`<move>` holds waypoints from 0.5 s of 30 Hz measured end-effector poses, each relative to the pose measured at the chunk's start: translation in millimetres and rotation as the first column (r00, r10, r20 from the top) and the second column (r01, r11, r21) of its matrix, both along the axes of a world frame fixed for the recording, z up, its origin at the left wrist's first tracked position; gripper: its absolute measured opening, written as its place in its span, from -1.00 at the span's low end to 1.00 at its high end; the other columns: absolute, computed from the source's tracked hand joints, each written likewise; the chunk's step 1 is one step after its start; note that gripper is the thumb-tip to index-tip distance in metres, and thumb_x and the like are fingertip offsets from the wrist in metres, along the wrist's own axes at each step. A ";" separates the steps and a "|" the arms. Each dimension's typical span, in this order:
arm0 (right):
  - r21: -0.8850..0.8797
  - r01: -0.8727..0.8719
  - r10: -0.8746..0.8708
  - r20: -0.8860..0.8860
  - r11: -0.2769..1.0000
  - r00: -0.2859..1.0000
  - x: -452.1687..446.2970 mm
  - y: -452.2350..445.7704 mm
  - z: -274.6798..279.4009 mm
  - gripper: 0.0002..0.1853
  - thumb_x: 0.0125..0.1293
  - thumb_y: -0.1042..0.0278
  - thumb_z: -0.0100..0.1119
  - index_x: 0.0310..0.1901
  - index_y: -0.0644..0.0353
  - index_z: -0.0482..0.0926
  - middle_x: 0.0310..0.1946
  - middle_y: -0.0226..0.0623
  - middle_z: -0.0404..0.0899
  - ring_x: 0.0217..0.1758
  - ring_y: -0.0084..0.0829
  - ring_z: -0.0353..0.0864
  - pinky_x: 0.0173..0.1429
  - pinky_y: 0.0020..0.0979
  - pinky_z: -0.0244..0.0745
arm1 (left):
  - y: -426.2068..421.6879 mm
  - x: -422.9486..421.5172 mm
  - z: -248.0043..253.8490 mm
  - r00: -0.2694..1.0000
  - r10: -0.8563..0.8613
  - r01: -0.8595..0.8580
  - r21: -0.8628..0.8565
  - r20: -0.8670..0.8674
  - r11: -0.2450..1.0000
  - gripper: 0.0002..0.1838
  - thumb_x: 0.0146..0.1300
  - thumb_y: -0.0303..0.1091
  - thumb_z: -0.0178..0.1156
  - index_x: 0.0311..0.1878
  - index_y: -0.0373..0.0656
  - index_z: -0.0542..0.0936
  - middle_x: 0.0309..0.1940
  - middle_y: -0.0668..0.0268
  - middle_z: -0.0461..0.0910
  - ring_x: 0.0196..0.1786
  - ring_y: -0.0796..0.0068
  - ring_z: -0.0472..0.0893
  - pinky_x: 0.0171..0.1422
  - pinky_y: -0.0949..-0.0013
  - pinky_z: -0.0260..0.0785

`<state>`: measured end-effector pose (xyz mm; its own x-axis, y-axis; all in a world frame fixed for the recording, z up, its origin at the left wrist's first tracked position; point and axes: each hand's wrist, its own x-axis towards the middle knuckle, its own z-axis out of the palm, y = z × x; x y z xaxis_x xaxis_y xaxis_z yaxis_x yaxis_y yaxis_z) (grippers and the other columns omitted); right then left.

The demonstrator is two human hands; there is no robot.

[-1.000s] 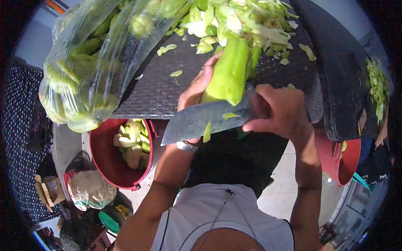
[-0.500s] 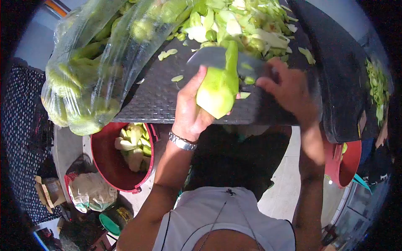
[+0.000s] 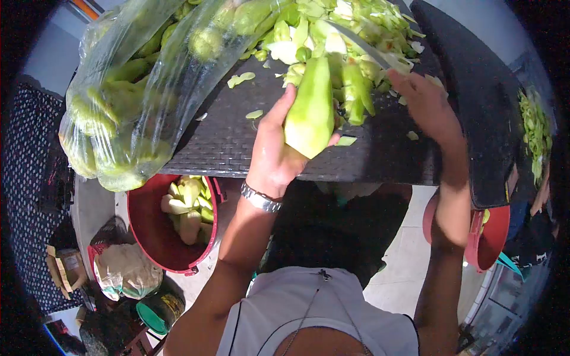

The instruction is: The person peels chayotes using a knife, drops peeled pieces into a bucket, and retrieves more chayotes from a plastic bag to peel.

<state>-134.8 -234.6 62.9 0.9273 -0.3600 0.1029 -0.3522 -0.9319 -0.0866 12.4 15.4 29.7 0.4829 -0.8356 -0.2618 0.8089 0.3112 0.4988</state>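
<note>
My left hand (image 3: 274,145) is wrapped round the lower end of a peeled, pale-green, pear-shaped vegetable that looks like a chayote (image 3: 310,113), its narrow end pointing away from me. To the right, my right hand (image 3: 423,104) grips a knife (image 3: 365,47); its handle is hidden in the fingers. The blade points up and left over the peelings, apart from the chayote. A long green strip of peel (image 3: 355,95) is just right of the chayote. Beyond it, a heap of peelings (image 3: 350,35) covers the back of the dark woven tabletop (image 3: 237,157).
A clear plastic bag (image 3: 119,124) full of unpeeled chayotes lies on the left of the table. Below, a red bucket (image 3: 139,219) holds peeled pieces; another red bucket (image 3: 496,237) stands at right. More peelings (image 3: 534,133) and part of another person's hand (image 3: 540,196) are at far right.
The knife has moved off the chayote, up and right, with my right hand. A strip of peel has come away beside it. My left hand still holds the chayote in nearly the same place.
</note>
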 end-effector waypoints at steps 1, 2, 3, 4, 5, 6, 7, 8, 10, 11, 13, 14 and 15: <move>0.050 0.016 -0.018 0.031 0.999 0.999 -3.3 18.0 3.0 -0.44 0.50 -0.18 0.08 0.31 0.04 0.54 -0.08 0.07 0.68 0.08 -0.03 0.72 0.02 -0.02 0.62 | -0.5 0.8 -3.2 0.999 -0.037 0.037 -0.047 0.000 0.998 -0.38 0.58 0.15 -0.04 0.36 -0.22 0.47 0.00 0.08 0.69 -0.06 0.12 0.73 -0.05 0.06 0.67; 0.100 0.031 -0.038 0.064 0.995 0.997 -5.3 39.3 8.5 -0.47 0.49 -0.16 0.13 0.28 0.05 0.54 -0.15 0.04 0.68 0.00 -0.03 0.74 -0.04 -0.02 0.63 | -1.1 3.2 -9.1 0.997 -0.074 0.074 -0.095 0.004 0.993 -0.37 0.57 0.15 -0.03 0.36 -0.22 0.47 0.01 0.07 0.69 -0.04 0.12 0.73 -0.01 0.04 0.67; 0.185 0.024 -0.038 0.072 0.983 0.997 -6.4 59.8 12.8 -0.49 0.47 -0.14 0.17 0.23 0.06 0.55 -0.21 0.00 0.68 -0.08 -0.03 0.75 -0.11 -0.03 0.63 | -1.5 4.8 -13.8 0.994 -0.111 0.112 -0.141 0.011 0.984 -0.37 0.57 0.16 -0.03 0.36 -0.22 0.47 0.02 0.06 0.68 -0.02 0.12 0.73 0.02 0.01 0.66; 0.268 0.018 -0.040 0.079 0.963 0.996 -7.5 80.1 17.2 -0.52 0.45 -0.12 0.21 0.18 0.07 0.55 -0.28 -0.04 0.68 -0.17 -0.03 0.77 -0.17 -0.03 0.63 | -1.7 4.4 -16.9 0.993 -0.114 0.112 -0.161 -0.007 0.981 -0.36 0.56 0.16 -0.01 0.36 -0.23 0.47 0.03 0.03 0.68 0.00 0.12 0.73 0.06 0.02 0.66; 0.380 -0.007 -0.019 0.064 0.925 0.998 -8.2 99.6 21.4 -0.55 0.42 -0.10 0.26 0.11 0.07 0.55 -0.34 -0.09 0.68 -0.26 -0.04 0.76 -0.23 -0.04 0.63 | -2.9 3.1 -19.9 0.993 -0.118 0.111 -0.182 -0.026 0.977 -0.35 0.56 0.16 0.00 0.36 -0.24 0.46 0.05 0.01 0.68 0.02 0.12 0.73 0.09 0.03 0.65; 0.487 -0.027 0.003 0.051 0.873 0.999 -8.9 111.2 23.1 -0.58 0.40 -0.08 0.30 0.05 0.08 0.55 -0.40 -0.15 0.67 -0.35 -0.04 0.76 -0.29 -0.04 0.62 | -4.0 1.3 -22.4 0.991 -0.122 0.110 -0.203 -0.046 0.973 -0.34 0.55 0.16 0.02 0.36 -0.26 0.46 0.06 -0.02 0.68 0.04 0.12 0.73 0.12 0.05 0.64; 0.462 -0.109 0.043 0.151 0.880 0.988 -9.1 116.5 19.5 -0.57 0.38 -0.11 0.31 -0.01 0.09 0.54 -0.44 -0.17 0.66 -0.39 -0.04 0.75 -0.31 -0.06 0.62 | -4.2 0.1 -23.6 0.990 -0.125 0.107 -0.224 -0.066 0.969 -0.34 0.54 0.17 0.03 0.37 -0.27 0.46 0.07 -0.04 0.67 0.06 0.11 0.73 0.16 0.06 0.63; 0.430 -0.189 0.086 0.249 0.883 0.965 -8.7 121.1 13.1 -0.56 0.36 -0.13 0.32 -0.06 0.10 0.54 -0.49 -0.20 0.65 -0.43 -0.04 0.74 -0.33 -0.08 0.62 | -3.3 -0.7 -23.7 0.989 -0.132 0.116 -0.222 -0.061 0.968 -0.33 0.54 0.17 0.04 0.36 -0.28 0.46 0.07 -0.04 0.67 0.06 0.11 0.73 0.17 0.09 0.63; 0.362 -0.275 0.156 0.326 0.890 0.932 -9.0 121.8 10.1 -0.51 0.32 -0.19 0.34 -0.12 0.11 0.53 -0.53 -0.22 0.65 -0.46 -0.04 0.74 -0.35 -0.10 0.61 | -2.7 -1.4 -21.7 0.988 -0.148 0.134 -0.221 -0.048 0.966 -0.32 0.53 0.17 0.05 0.36 -0.29 0.46 0.06 -0.04 0.68 0.05 0.12 0.73 0.18 0.16 0.62; 0.335 -0.285 0.182 0.307 0.898 0.934 -9.0 118.2 10.6 -0.48 0.30 -0.23 0.36 -0.13 0.12 0.53 -0.52 -0.22 0.66 -0.44 -0.05 0.75 -0.35 -0.10 0.62 | -1.4 -2.0 -20.0 0.986 -0.149 0.132 -0.192 -0.077 0.973 -0.34 0.53 0.15 0.06 0.36 -0.27 0.47 0.06 -0.03 0.68 0.03 0.12 0.74 0.08 0.09 0.66; 0.322 -0.266 0.176 0.282 0.909 0.943 -8.9 111.2 10.9 -0.45 0.27 -0.27 0.37 -0.14 0.12 0.53 -0.51 -0.21 0.67 -0.43 -0.06 0.75 -0.35 -0.10 0.62 | 7.0 -6.3 -24.6 0.973 -0.166 0.102 -0.341 -0.162 0.934 -0.36 0.54 0.13 0.04 0.36 -0.26 0.46 0.04 -0.04 0.68 0.02 0.08 0.74 -0.01 0.02 0.68; 0.336 -0.235 0.142 0.278 0.912 0.950 -8.7 107.3 10.2 -0.44 0.26 -0.28 0.36 -0.14 0.12 0.53 -0.50 -0.21 0.68 -0.43 -0.06 0.75 -0.35 -0.11 0.62 | 9.4 -6.2 -24.6 0.974 -0.163 0.101 -0.348 -0.154 0.932 -0.37 0.55 0.13 0.02 0.36 -0.25 0.46 0.04 -0.04 0.68 0.01 0.05 0.74 -0.06 0.00 0.68; 0.348 -0.204 0.109 0.275 0.915 0.955 -8.7 103.2 10.0 -0.44 0.26 -0.29 0.36 -0.14 0.12 0.53 -0.50 -0.21 0.68 -0.43 -0.06 0.75 -0.34 -0.11 0.62 | 11.8 -6.2 -24.5 0.976 -0.161 0.100 -0.355 -0.146 0.929 -0.37 0.55 0.12 0.01 0.37 -0.25 0.46 0.04 -0.04 0.68 0.00 0.03 0.74 -0.10 -0.02 0.69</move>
